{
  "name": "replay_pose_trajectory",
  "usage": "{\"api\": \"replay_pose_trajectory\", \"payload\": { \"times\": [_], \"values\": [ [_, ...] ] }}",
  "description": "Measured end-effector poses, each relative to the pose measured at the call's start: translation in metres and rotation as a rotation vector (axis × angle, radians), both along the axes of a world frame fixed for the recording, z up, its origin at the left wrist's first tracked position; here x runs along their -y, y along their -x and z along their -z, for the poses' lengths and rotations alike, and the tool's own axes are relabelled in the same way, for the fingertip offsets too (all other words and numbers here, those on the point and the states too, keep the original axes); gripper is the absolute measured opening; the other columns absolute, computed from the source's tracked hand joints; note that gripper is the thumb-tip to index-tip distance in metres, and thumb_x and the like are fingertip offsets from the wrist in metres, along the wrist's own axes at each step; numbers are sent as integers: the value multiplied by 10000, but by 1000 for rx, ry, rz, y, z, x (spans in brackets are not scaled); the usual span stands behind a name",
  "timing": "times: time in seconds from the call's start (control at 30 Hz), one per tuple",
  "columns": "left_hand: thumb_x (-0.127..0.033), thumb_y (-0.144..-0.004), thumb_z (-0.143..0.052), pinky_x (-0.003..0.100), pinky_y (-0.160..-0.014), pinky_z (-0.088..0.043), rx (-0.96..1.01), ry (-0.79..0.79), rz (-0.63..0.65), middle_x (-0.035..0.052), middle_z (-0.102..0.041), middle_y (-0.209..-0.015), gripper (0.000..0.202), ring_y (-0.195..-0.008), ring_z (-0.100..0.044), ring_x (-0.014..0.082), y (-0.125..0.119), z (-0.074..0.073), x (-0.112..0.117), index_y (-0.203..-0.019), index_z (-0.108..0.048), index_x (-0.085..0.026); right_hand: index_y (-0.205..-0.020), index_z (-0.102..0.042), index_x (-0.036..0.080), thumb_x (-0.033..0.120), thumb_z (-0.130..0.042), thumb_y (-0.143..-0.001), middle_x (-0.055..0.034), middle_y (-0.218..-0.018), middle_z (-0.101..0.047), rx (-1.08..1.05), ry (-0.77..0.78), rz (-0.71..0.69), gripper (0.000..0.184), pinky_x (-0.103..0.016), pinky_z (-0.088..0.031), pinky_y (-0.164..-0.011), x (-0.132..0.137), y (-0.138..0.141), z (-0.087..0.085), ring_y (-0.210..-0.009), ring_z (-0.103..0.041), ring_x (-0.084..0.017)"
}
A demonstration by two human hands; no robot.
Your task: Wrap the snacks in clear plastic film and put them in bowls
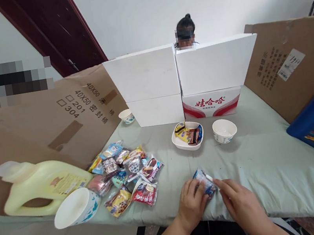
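A blue snack packet (208,189) is pinched in the grip of the left hand (190,201) near the edge of the counter (260,168), while, with the right hand (242,201) at the packet's side, whether that grip is pinching cannot be told.

Packet (209,189): small, glossy, flexible wrapper. Mostly blue; mixed blue, white and darker print lower down. Surface creased, reflective. Print unreadable at this size, middle and left side partly covered by a grip. Small white bit at upper right edge; can't tell if it's part of the wrapper or separate. Pose: long way tilted, top end leaning left. Location: near side of white dish (190,147), slightly right of its centre, well apart from it. Can't tell if sealed.
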State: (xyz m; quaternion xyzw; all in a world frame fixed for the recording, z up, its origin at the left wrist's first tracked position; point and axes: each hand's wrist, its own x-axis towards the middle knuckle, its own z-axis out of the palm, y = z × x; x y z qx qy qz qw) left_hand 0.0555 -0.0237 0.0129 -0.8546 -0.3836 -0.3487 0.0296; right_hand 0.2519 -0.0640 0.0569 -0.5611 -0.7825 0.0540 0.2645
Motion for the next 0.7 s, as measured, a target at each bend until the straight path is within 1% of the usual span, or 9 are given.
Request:
{"api": "replay_pose_trajectory", "payload": {
  "times": [0.13,0.23,0.33,0.37,0.43,0.47,0.53,0.6,0.7],
  "values": [
    [-345,-882,-605,412,-835,-532,107,117,-44,112,-646,-964,211,-898,-620,252,-11,4,0,-1028,-604,-194,-1246,-565,242,76,-407,-875,-44,-931,-664,167,73,-68,436,-274,-494,-656,-3,1,-10,-723,-644,-163],
    [-439,-814,-676,445,-910,-508,239,236,-15,152,-615,-1109,398,-1041,-596,290,-6,2,-3,-1094,-572,-176,-1204,-598,279,95,-407,-874,-23,-872,-663,241,130,-25,424,-266,-477,-644,5,-42,1,-704,-648,-155],
    [-374,-800,-672,460,-1014,-438,404,440,-52,164,-515,-1324,528,-1231,-498,301,1,-3,-13,-1256,-503,-169,-1147,-633,283,190,-398,-908,-27,-847,-673,255,107,80,347,-285,-478,-630,14,-97,20,-691,-653,-163],
    [-347,-798,-660,441,-1008,-439,467,532,-69,146,-533,-1307,495,-1217,-510,287,2,-4,-18,-1242,-524,-176,-1114,-648,280,234,-402,-917,-37,-860,-679,254,61,116,319,-309,-483,-641,16,-109,25,-722,-655,-184],
    [-360,-797,-631,363,-867,-505,615,751,-91,95,-642,-1061,328,-997,-619,237,-1,-6,-27,-1070,-615,-178,-1046,-668,265,307,-422,-922,-68,-948,-682,217,-65,187,278,-372,-497,-707,15,-117,29,-829,-648,-233],
    [-393,-798,-619,314,-746,-518,694,867,-90,56,-650,-878,271,-821,-636,199,-4,-6,-29,-959,-633,-175,-1021,-668,257,326,-436,-922,-83,-1009,-673,173,-122,204,262,-402,-499,-756,13,-111,28,-897,-635,-252],
    [-465,-790,-615,236,-543,-445,841,1043,-80,-21,-545,-623,294,-554,-538,129,-9,-6,-31,-818,-610,-172,-1055,-645,246,337,-474,-920,-101,-1126,-635,46,-180,175,236,-433,-487,-867,7,-84,21,-1024,-597,-262],
    [-502,-753,-652,206,-489,-378,947,1104,-65,-54,-488,-572,339,-491,-462,100,-12,-7,-28,-804,-587,-173,-1183,-583,249,341,-531,-902,-104,-1205,-599,-64,-161,65,300,-421,-479,-924,-2,-46,10,-1115,-561,-253],
    [-477,-723,-695,204,-539,-392,991,1075,-53,-41,-537,-643,342,-550,-484,100,-5,-10,-23,-837,-584,-175,-1364,-452,236,348,-633,-825,-118,-1312,-545,-101,-62,-57,580,-435,-486,-932,-18,-2,2,-1164,-536,-270]
  ]
}}
